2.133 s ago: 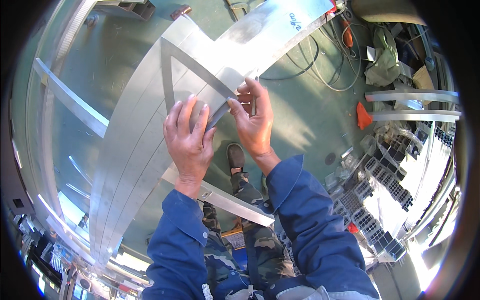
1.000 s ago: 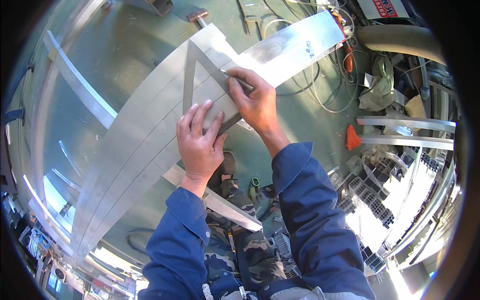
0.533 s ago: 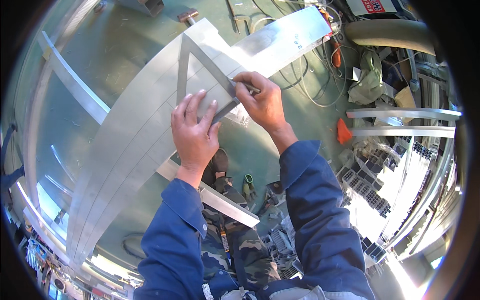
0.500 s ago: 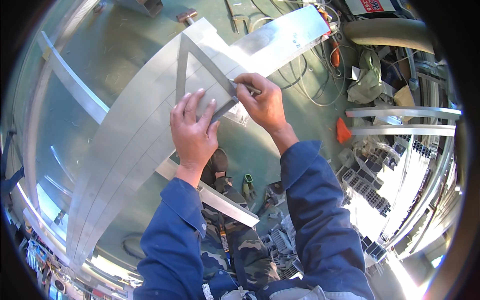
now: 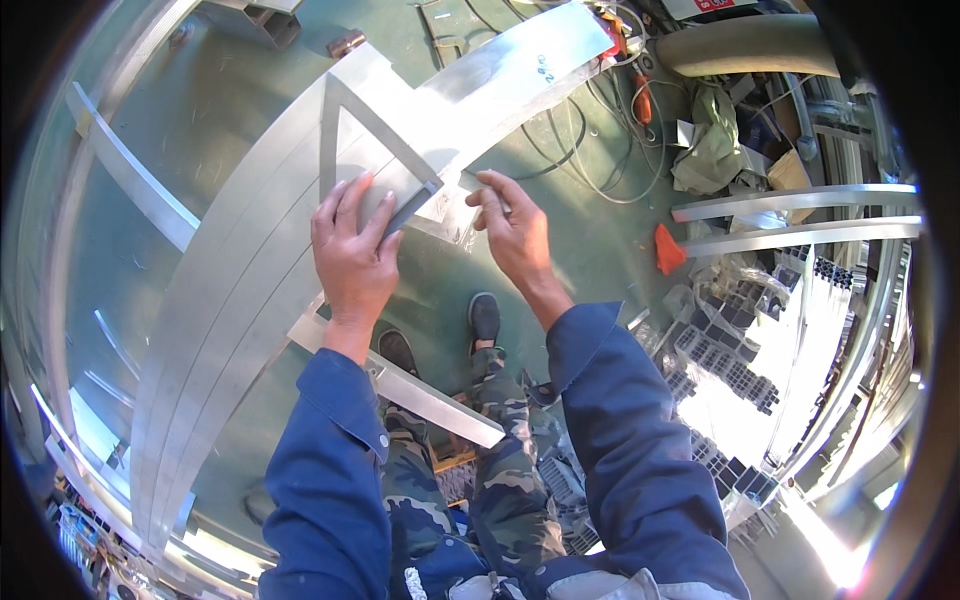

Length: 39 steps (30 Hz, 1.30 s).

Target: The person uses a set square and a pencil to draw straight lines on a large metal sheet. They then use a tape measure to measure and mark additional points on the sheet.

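A grey metal triangle square (image 5: 385, 135) lies flat on a long, curved silver metal panel (image 5: 235, 255) scored with lengthwise lines. My left hand (image 5: 352, 245) grips the square at its thicker near edge, thumb and fingers against it and the panel. Just right of the square's corner, my right hand (image 5: 515, 235) is raised off the metal. Its fingers curl round a thin pen-like tool (image 5: 503, 206), mostly hidden in the grip. A flat silver piece (image 5: 530, 75) with blue handwriting extends from the panel's far end.
A hammer (image 5: 347, 43) lies past the panel's far end. Cables (image 5: 605, 185) and an orange-handled tool (image 5: 642, 103) lie at the far right. A metal bar (image 5: 445, 405) juts out before my legs. Stacked profiles (image 5: 730, 355) and curved strips (image 5: 800, 205) fill the right side.
My right hand has drawn back from the square's edge, with the pen-like tool still in its fingers. My left hand stays on the square. The whole view has shifted, and one foot has stepped right.
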Available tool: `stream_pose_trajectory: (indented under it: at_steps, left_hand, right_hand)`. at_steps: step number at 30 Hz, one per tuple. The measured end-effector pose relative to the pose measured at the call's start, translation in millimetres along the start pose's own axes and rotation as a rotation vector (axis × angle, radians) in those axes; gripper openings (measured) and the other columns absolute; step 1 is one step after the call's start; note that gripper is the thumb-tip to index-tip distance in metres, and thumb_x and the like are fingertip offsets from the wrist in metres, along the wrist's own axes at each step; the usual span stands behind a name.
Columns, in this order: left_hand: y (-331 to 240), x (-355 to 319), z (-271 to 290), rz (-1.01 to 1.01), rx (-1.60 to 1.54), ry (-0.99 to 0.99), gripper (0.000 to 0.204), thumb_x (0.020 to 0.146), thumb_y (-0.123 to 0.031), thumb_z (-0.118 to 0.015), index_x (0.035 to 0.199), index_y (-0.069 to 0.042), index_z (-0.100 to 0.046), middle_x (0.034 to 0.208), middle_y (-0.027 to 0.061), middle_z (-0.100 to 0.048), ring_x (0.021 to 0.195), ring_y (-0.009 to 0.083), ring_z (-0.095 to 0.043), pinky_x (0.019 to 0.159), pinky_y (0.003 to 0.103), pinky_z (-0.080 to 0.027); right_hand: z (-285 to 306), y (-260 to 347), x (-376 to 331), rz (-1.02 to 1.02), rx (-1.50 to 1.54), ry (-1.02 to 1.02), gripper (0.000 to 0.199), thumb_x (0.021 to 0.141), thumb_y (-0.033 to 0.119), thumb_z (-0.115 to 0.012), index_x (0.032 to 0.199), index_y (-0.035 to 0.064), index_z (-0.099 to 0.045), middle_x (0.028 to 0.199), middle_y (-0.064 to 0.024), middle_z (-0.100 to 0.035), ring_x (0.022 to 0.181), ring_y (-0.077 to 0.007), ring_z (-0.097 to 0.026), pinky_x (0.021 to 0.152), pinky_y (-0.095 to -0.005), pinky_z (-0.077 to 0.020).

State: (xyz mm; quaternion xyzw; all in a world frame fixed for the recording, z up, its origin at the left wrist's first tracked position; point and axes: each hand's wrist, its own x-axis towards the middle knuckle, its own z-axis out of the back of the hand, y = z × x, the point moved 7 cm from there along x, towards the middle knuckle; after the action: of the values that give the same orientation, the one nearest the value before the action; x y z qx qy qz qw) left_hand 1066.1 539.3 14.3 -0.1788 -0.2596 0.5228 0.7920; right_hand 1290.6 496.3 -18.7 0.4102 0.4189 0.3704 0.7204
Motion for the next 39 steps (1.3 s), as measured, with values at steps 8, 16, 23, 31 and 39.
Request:
stream_pose_trajectory:
  at_steps: [8, 16, 23, 31, 39]
  left_hand:
    - [-12, -1, -9, -0.027, 0.072, -0.044, 0.047, 0.085, -0.002, -0.086, 0.13, -0.018, -0.085, 0.158, 0.0091, -0.064, 0.149, 0.0382, -0.054, 0.122, 0.049, -0.045]
    - [-41, 33, -33, -0.015, 0.082, -0.034, 0.045, 0.09, -0.005, -0.086, 0.132, -0.02, -0.085, 0.156, 0.0105, -0.066, 0.15, 0.0387, -0.054, 0.122, 0.049, -0.044]
    - [-62, 59, -56, -0.025, 0.059, -0.045, 0.036, 0.092, -0.012, -0.085, 0.126, -0.022, -0.086, 0.156, 0.0097, -0.065, 0.147, 0.039, -0.056, 0.122, 0.054, -0.041]
    - [-68, 72, -67, -0.022, 0.05, -0.025, 0.039, 0.089, -0.01, -0.086, 0.127, -0.02, -0.086, 0.156, 0.0095, -0.065, 0.148, 0.0388, -0.054, 0.122, 0.053, -0.042]
    - [-71, 73, -62, -0.041, 0.048, -0.003, 0.043, 0.09, -0.002, -0.085, 0.131, -0.015, -0.084, 0.157, 0.0112, -0.064, 0.15, 0.0394, -0.053, 0.123, 0.049, -0.043]
  right_hand:
    - [-25, -21, 21, -0.157, 0.221, 0.06, 0.049, 0.106, 0.029, -0.08, 0.139, -0.0057, -0.07, 0.099, -0.0108, -0.081, 0.081, -0.0126, -0.074, 0.073, -0.0311, -0.0617]
    - [-12, -19, 39, -0.241, 0.338, 0.188, 0.041, 0.109, 0.027, -0.076, 0.132, -0.007, -0.073, 0.1, -0.0086, -0.082, 0.077, -0.0089, -0.071, 0.068, -0.0252, -0.0563]
    - [9, -24, 61, -0.214, 0.409, 0.146, 0.033, 0.109, 0.026, -0.075, 0.124, -0.0028, -0.076, 0.092, -0.0067, -0.079, 0.073, -0.009, -0.069, 0.065, -0.0279, -0.0563]
    - [21, -19, 80, -0.18, 0.415, 0.138, 0.029, 0.11, 0.028, -0.074, 0.114, -0.0007, -0.077, 0.087, -0.0029, -0.077, 0.07, -0.0077, -0.067, 0.064, -0.0271, -0.053]
    - [17, -18, 82, -0.2, 0.388, 0.18, 0.028, 0.112, 0.028, -0.072, 0.111, -0.0003, -0.078, 0.089, -0.0023, -0.077, 0.074, -0.0067, -0.067, 0.067, -0.0249, -0.0514]
